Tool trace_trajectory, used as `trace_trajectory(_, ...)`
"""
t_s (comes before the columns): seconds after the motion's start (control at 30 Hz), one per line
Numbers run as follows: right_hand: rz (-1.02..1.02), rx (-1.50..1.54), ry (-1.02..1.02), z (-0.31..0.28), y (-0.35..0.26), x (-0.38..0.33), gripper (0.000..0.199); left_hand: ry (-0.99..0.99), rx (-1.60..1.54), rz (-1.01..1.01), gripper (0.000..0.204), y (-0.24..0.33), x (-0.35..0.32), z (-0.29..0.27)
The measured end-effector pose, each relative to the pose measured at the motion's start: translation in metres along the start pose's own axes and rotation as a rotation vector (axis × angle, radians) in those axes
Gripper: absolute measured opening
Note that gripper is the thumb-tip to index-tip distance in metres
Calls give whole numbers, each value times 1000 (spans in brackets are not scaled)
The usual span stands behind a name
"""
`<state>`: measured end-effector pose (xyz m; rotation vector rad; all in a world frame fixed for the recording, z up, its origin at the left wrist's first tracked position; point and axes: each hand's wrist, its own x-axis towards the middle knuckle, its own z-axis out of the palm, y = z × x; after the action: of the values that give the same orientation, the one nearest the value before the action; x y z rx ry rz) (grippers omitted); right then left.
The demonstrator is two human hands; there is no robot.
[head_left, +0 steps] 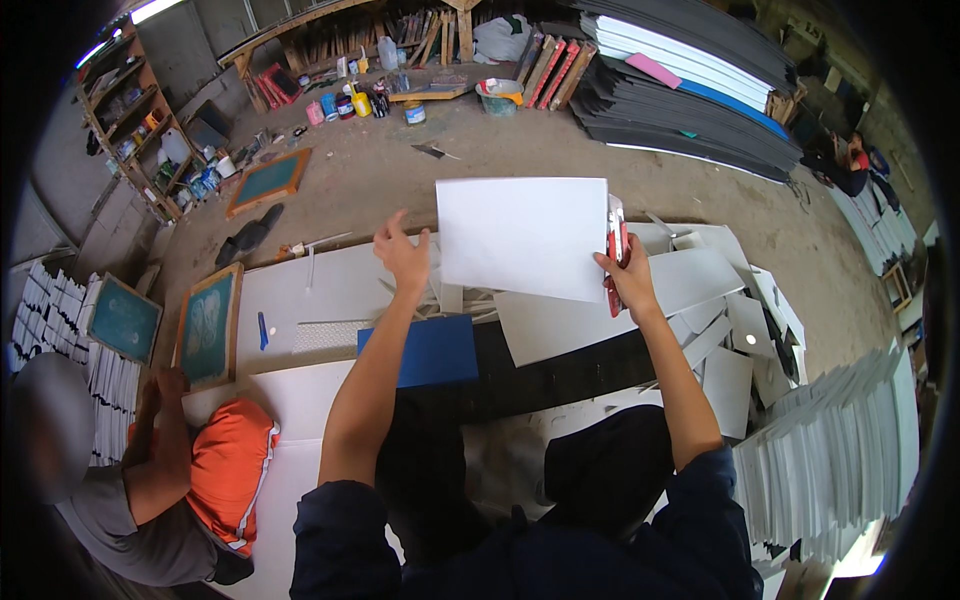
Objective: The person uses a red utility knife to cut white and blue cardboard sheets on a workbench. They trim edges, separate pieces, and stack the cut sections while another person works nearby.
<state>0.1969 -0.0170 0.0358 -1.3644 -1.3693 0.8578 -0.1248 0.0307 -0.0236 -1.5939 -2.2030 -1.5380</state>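
A white rectangular sheet is held up in front of me, above the pile of cut pieces. My right hand is closed at its right edge, gripping both the sheet and a red and silver tool, which looks like a utility knife. Just off the sheet's left edge, my left hand has its fingers apart and holds nothing. Beneath my forearms lie a blue panel and a long black strip. A larger white board rests under the raised sheet.
White offcuts lie to the right, near a tall stack of white sheets. At left sits a person beside an orange bundle and framed screens. Dark sheets are stacked at the back.
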Motion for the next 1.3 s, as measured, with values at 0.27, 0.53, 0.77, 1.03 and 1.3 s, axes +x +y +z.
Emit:
trace_trajectory(0.27,-55,-207,-288,-1,14,-8,46,-671,-82,535,54,44,-27,4)
trace_trajectory(0.53,82,-50,-25,-11,69,21,29,-822,-116,179,47,27,-19,24)
trace_trajectory(0.77,811,500,110,-29,211,-29,13,-808,-598,-425,50,-42,-47,32)
trace_trajectory(1.03,801,558,503,41,299,-44,17,-574,-745,-1049,53,-105,-143,78)
trace_trajectory(1.3,490,496,424,50,315,65,21,-470,-747,-1042,55,-77,-143,113)
